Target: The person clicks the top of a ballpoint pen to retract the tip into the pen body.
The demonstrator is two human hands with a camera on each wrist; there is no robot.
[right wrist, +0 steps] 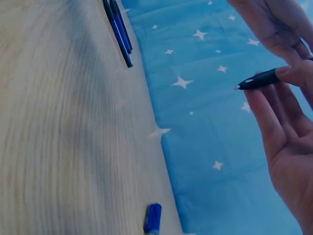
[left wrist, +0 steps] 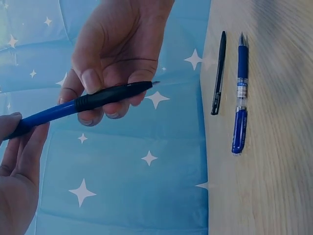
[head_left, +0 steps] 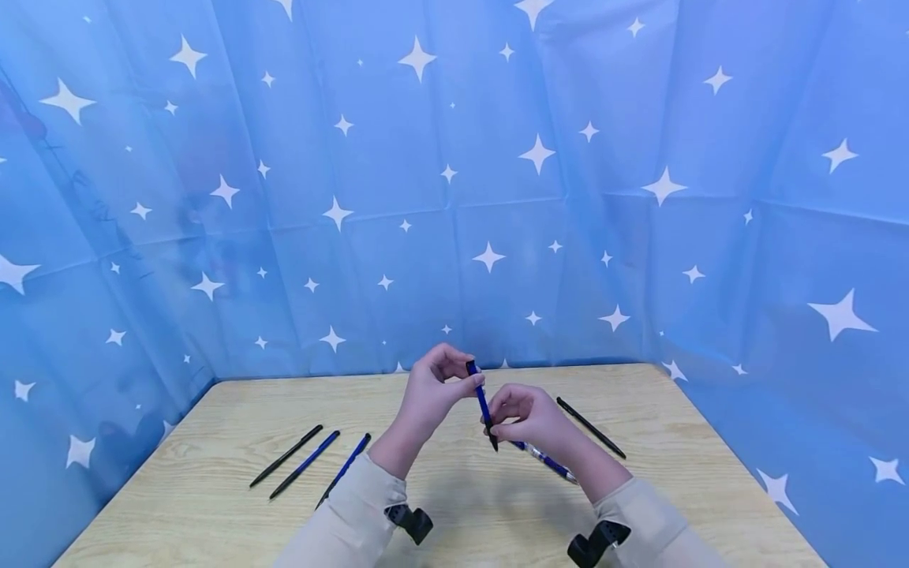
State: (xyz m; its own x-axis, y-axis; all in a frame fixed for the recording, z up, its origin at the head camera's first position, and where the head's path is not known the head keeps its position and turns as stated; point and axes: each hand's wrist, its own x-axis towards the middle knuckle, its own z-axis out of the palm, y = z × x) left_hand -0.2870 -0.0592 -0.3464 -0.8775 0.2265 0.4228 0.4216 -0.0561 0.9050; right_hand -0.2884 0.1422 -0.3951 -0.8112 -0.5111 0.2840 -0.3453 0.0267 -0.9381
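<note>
A blue pen with a black grip (head_left: pixel 480 398) is held above the table between both hands, tilted with its tip downward. My left hand (head_left: pixel 442 386) pinches its upper black end between thumb and fingers. Lower down, the right hand (head_left: pixel 526 415) pinches the black grip just above the tip. In the left wrist view the pen's metal point (left wrist: pixel 156 82) sticks out past the right fingers. The right wrist view shows the black grip (right wrist: pixel 261 79) between the right thumb and fingers; the rest of the pen is hidden there.
On the wooden table (head_left: pixel 454 513), a black pen (head_left: pixel 286 456) and two blue pens (head_left: pixel 305 465) (head_left: pixel 345 468) lie at left. A blue-and-clear pen (head_left: pixel 550 462) lies partly behind the right hand, a black pen (head_left: pixel 591 427) beyond it. A starry blue curtain (head_left: pixel 454 197) borders the table.
</note>
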